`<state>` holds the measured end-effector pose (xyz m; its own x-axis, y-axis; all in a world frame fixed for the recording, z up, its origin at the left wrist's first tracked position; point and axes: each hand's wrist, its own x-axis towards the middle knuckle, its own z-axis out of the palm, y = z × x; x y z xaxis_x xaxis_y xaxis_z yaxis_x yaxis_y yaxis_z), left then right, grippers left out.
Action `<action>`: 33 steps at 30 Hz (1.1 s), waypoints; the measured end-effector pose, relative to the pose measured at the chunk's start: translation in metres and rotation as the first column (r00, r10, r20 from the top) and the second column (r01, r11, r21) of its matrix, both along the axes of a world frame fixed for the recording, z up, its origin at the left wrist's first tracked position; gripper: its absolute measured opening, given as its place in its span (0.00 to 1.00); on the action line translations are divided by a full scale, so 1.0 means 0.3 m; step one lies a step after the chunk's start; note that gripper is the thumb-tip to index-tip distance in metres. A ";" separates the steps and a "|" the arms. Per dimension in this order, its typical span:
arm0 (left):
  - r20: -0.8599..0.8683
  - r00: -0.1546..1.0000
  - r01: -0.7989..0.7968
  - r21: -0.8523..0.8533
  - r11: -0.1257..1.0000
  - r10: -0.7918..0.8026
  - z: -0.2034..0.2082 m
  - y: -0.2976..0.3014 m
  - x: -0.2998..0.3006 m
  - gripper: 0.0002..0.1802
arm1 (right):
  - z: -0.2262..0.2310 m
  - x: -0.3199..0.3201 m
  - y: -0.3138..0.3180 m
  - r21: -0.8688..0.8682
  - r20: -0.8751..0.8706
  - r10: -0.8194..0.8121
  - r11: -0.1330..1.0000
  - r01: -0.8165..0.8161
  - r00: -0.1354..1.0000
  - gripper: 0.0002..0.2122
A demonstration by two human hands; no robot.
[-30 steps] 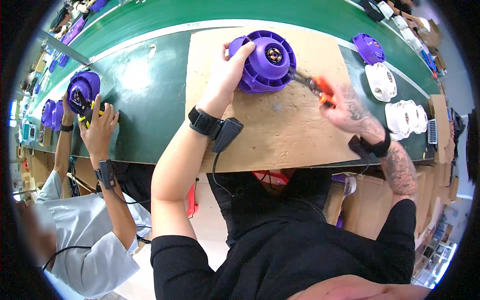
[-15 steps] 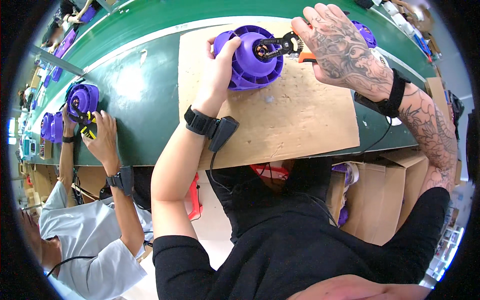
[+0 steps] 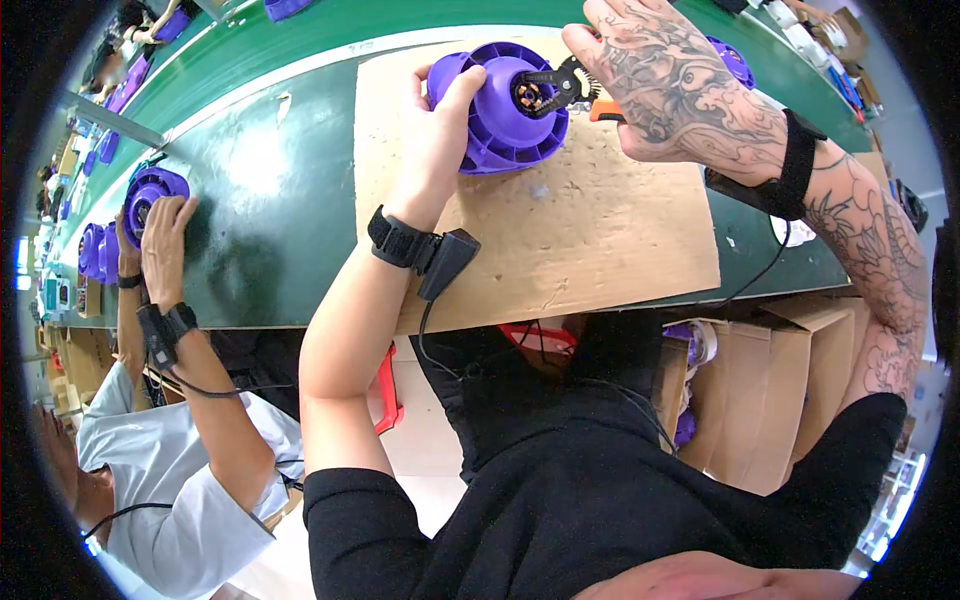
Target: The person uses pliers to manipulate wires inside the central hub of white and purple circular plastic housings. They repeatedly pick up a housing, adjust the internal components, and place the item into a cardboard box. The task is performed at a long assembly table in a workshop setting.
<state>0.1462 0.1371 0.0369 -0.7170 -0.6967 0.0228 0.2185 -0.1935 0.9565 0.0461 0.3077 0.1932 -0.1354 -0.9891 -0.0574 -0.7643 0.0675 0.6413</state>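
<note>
A: What are the hands doing?

B: The left hand [image 3: 437, 140] is gripping the round purple ribbed plastic housing [image 3: 500, 105], fingers curled over its left rim, tilting it on the light-brown board [image 3: 590, 235] near the counter's far edge. The right hand [image 3: 670, 85] is closing around black pliers with orange handles [image 3: 565, 88], whose tips are sitting at the housing's centre hub.

A: And around them?

B: The board is lying on the green counter [image 3: 270, 230], reaching its near edge. Toward the left end, a co-worker's hand [image 3: 165, 235] is resting against another purple housing [image 3: 148, 190].
</note>
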 end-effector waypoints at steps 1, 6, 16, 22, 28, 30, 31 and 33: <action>-0.007 1.000 -0.008 -0.011 1.000 0.008 0.003 0.003 -0.001 0.29 | -0.009 -0.008 0.003 -0.027 -0.007 0.022 0.999 -0.022 1.000 0.33; -0.010 1.000 -0.007 -0.012 1.000 0.007 0.007 0.009 0.002 0.27 | -0.001 0.018 -0.007 0.050 0.007 -0.076 0.996 0.076 0.997 0.31; -0.012 0.993 -0.118 -0.216 0.969 0.118 0.043 0.045 0.025 0.24 | 0.009 0.050 0.029 0.011 0.029 -0.051 0.999 0.051 0.998 0.30; 0.028 0.991 -0.123 -0.217 0.968 0.132 0.039 0.034 0.026 0.23 | -0.003 0.054 0.017 -0.016 0.079 -0.087 0.996 0.088 0.993 0.25; 0.032 0.993 -0.105 -0.194 0.975 0.113 0.050 0.032 0.019 0.29 | -0.053 -0.018 0.014 -0.043 0.018 -0.057 0.997 0.058 0.998 0.25; 0.013 0.991 -0.130 -0.191 0.973 0.135 0.029 0.017 0.013 0.28 | -0.062 -0.028 0.011 -0.051 0.028 -0.044 0.998 0.046 0.999 0.25; 0.004 0.989 -0.143 -0.189 0.972 0.146 0.022 0.011 0.011 0.28 | -0.061 -0.029 0.014 -0.045 0.050 -0.047 0.998 0.049 0.998 0.25; 0.006 0.987 -0.155 -0.252 0.955 0.161 0.025 0.010 0.012 0.27 | -0.023 0.004 0.019 -0.020 0.110 -0.067 0.997 0.070 0.992 0.26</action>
